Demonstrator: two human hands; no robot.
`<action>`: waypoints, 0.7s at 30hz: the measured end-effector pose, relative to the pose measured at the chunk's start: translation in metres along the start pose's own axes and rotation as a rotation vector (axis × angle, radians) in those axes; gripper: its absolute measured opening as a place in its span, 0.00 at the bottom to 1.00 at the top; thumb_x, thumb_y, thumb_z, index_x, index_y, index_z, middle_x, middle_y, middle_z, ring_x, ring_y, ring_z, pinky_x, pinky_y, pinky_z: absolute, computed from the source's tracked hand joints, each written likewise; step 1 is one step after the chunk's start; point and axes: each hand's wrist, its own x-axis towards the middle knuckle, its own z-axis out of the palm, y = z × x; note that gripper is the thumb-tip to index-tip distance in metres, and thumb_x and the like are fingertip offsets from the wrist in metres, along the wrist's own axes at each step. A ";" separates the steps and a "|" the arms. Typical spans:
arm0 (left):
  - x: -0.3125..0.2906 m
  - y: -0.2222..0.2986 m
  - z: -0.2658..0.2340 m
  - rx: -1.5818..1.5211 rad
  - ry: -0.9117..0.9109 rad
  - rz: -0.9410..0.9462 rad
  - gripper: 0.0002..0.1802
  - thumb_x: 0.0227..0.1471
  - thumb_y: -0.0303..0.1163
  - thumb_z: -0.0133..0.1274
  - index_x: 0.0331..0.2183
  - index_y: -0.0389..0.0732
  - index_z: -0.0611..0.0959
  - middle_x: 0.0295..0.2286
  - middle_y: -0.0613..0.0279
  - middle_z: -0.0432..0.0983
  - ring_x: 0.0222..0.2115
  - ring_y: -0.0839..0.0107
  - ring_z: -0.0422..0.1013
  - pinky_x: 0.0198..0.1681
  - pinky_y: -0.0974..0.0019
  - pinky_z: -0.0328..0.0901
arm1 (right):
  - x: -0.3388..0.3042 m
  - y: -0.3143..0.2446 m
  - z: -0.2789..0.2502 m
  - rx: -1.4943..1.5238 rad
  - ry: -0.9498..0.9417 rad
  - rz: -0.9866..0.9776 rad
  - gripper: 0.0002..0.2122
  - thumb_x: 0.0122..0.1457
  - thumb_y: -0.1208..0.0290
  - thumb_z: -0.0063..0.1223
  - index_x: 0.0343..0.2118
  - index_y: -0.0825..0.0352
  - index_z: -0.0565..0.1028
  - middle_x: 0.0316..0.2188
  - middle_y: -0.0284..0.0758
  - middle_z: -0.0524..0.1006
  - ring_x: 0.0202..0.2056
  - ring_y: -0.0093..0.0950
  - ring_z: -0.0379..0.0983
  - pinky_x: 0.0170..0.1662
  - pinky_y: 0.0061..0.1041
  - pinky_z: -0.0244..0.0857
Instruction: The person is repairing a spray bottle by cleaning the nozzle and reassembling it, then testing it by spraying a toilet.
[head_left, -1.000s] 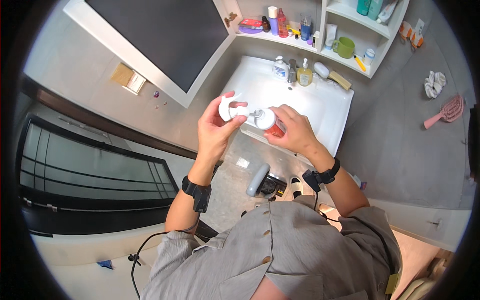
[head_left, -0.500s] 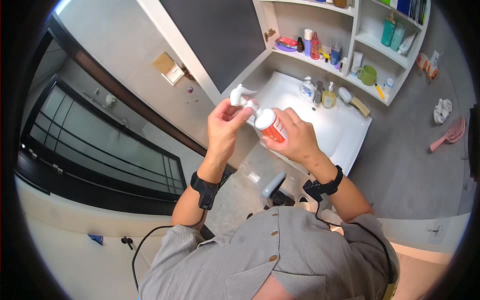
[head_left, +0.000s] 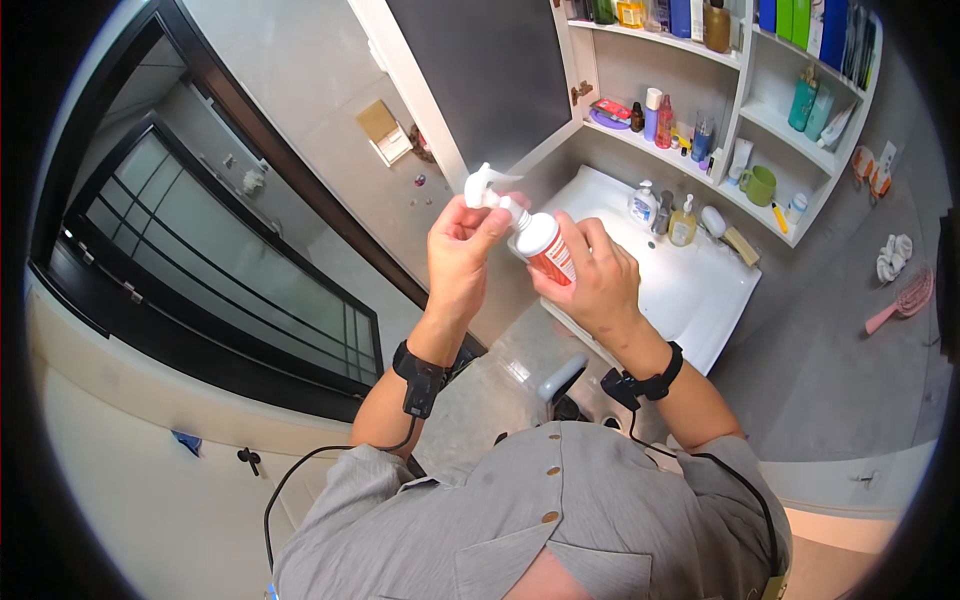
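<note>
My right hand wraps round the body of a white and red spray bottle, which leans with its top toward the upper left. Thumb and fingers of my left hand close on the white trigger spray head at the bottle's top. The head's collar meets the bottle neck; whether it is screwed tight cannot be made out. Both hands are raised in front of me, left of the white washbasin.
Beyond the basin stand two pump bottles by the tap. An open cabinet door hangs beside shelves of toiletries and a green mug. A pink hairbrush is at the right, a black-framed glass door at the left.
The room has shifted rightward and slightly down in the view. Both hands keep their hold on the bottle and its spray head, with the fingers only slightly shifted.
</note>
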 end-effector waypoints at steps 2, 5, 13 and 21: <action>-0.001 0.002 0.004 -0.031 0.011 -0.006 0.17 0.60 0.30 0.59 0.49 0.35 0.77 0.45 0.50 0.81 0.48 0.60 0.77 0.56 0.55 0.69 | 0.000 -0.001 0.003 0.003 0.020 -0.005 0.31 0.45 0.60 0.70 0.53 0.66 0.74 0.34 0.35 0.71 0.28 0.34 0.76 0.31 0.33 0.72; -0.001 0.007 0.008 -0.062 0.016 -0.011 0.17 0.60 0.30 0.58 0.49 0.35 0.77 0.45 0.49 0.81 0.48 0.60 0.77 0.56 0.56 0.69 | 0.001 -0.003 0.001 -0.008 0.054 -0.025 0.31 0.45 0.60 0.71 0.53 0.66 0.74 0.34 0.36 0.71 0.29 0.34 0.76 0.31 0.33 0.72; 0.007 0.012 0.009 -0.029 -0.025 -0.032 0.14 0.61 0.30 0.58 0.46 0.36 0.77 0.44 0.48 0.81 0.48 0.60 0.77 0.55 0.55 0.70 | 0.008 -0.014 -0.006 0.082 0.021 0.062 0.32 0.45 0.60 0.71 0.53 0.67 0.74 0.35 0.38 0.72 0.33 0.36 0.77 0.36 0.34 0.73; -0.001 0.010 0.020 -0.293 0.089 0.047 0.11 0.61 0.32 0.58 0.41 0.39 0.74 0.44 0.49 0.79 0.48 0.59 0.76 0.53 0.57 0.71 | 0.011 -0.027 0.007 0.514 -0.002 0.185 0.31 0.46 0.61 0.72 0.53 0.68 0.74 0.36 0.39 0.73 0.35 0.38 0.78 0.38 0.36 0.73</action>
